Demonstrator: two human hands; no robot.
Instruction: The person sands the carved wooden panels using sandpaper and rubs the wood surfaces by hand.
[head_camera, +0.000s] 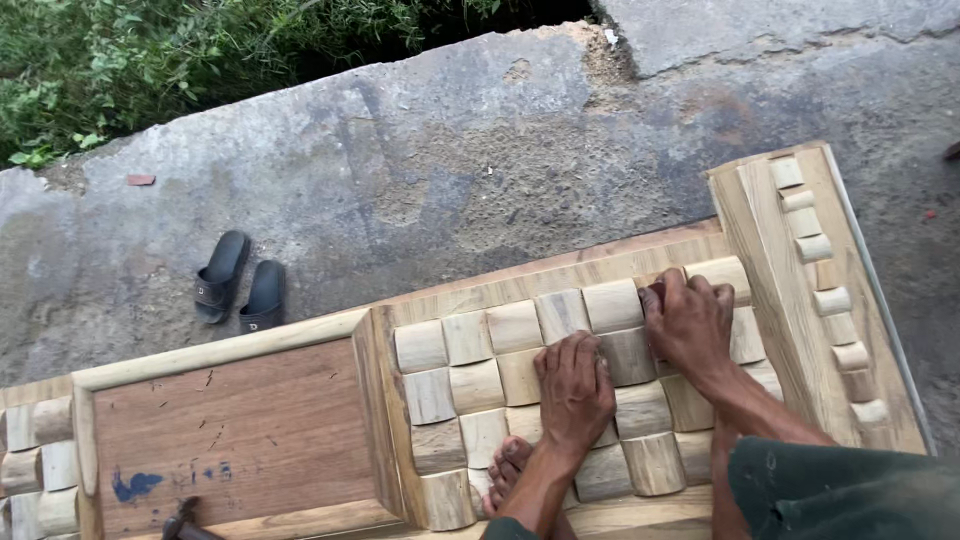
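Observation:
A wooden panel (480, 295) lies flat on the ground, its middle field covered with rows of rounded pale wood blocks (470, 345). My left hand (573, 388) rests palm down on the blocks near the middle and holds nothing. My right hand (692, 322) presses on the upper right blocks, its fingers curled over a small reddish-brown piece (655, 295) that is mostly hidden. My bare foot (508, 468) stands on the lower blocks beside my left wrist. A flat brown inset board (230, 430) with a blue smear fills the panel's left part.
A second wooden piece (760, 240) with a row of small blocks lies across the right end. A pair of black sandals (240, 285) sits on the concrete (450, 170). Green plants (120, 60) grow at the top left. A dark tool (185, 522) pokes in at the bottom.

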